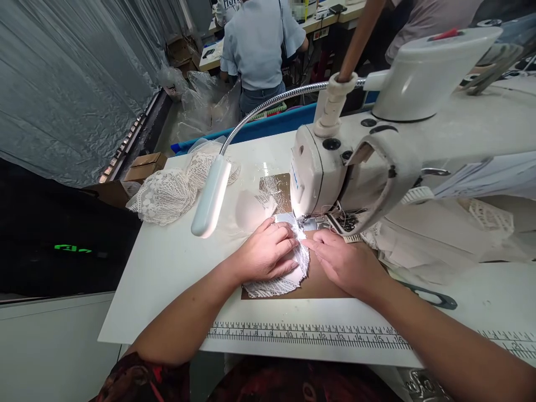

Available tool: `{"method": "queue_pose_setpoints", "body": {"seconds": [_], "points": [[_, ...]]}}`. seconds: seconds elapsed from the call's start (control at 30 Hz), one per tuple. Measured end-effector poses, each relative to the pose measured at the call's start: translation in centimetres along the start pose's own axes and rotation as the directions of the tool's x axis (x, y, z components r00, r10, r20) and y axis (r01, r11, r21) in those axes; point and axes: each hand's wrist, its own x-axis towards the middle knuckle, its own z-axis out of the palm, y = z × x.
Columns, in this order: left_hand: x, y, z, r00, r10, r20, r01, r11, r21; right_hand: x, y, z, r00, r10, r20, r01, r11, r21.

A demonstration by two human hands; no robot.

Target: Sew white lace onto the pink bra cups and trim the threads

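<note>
Lace-edged piece (pixel 274 287), white: one, located at the front of the sewing machine (pixel 316 162), its far edge by the presser foot (pixel 300 222), its near edge over a brown plate (pixel 330 282) set on the tabletop (pixel 167 279).

Left hand (pixel 270 251): laid palm down across the piece, fingers slightly bent; whether cloth is pinched beneath cannot be told. Right hand (pixel 343 259): index fingertip set at the piece's right edge, other fingers curled; whether a fold is gripped cannot be told. Fingertips of both hands nearly met, just in front of the foot.

Risks, as judged:
– Fingertip injury: could be caused by the closeness of both hands to the needle area, should the cloth be advanced without the fingers being drawn back.
– Puckered or strayed edge: could be caused by uneven pressure, the scalloped border being irregular and the piece apparently curved.
– Lace snagged or caught double: could be caused by its open mesh being folded under, where the underside is hidden.
– Neighbouring cup (pixel 249 211) dragged in: could be caused by its lying just beside the piece, left of the foot.
– Lamp (pixel 211 195) knocked: less likely; could be caused by a raised left forearm
</note>
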Motion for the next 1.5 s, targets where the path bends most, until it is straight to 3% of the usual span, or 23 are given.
{"method": "queue_pose_setpoints", "body": {"seconds": [0.47, 0.73, 1.1, 1.5], "points": [[0.2, -0.7, 0.2, 0.997, -0.014, -0.071, 0.016, 0.999, 0.032, 0.4, -0.6, 0.7, 0.997, 0.078, -0.005, -0.078, 0.993, -0.088], [0.6, -0.3, 0.6, 0.988, 0.119, -0.101, -0.107, 0.988, 0.114, 0.3, -0.5, 0.7, 0.998, 0.048, -0.04, -0.052, 0.994, -0.098], [0.2, -1.0, 0.6, 0.996, 0.083, -0.037, -0.079, 0.992, 0.096, 0.3, -0.6, 0.9, 0.996, 0.062, -0.069, -0.073, 0.983, -0.171], [0.3, -1.2, 0.2, 0.993, 0.117, -0.003, -0.116, 0.99, 0.076, 0.2, -0.6, 0.5, 0.997, 0.004, -0.072, -0.011, 0.995, -0.098]]}}
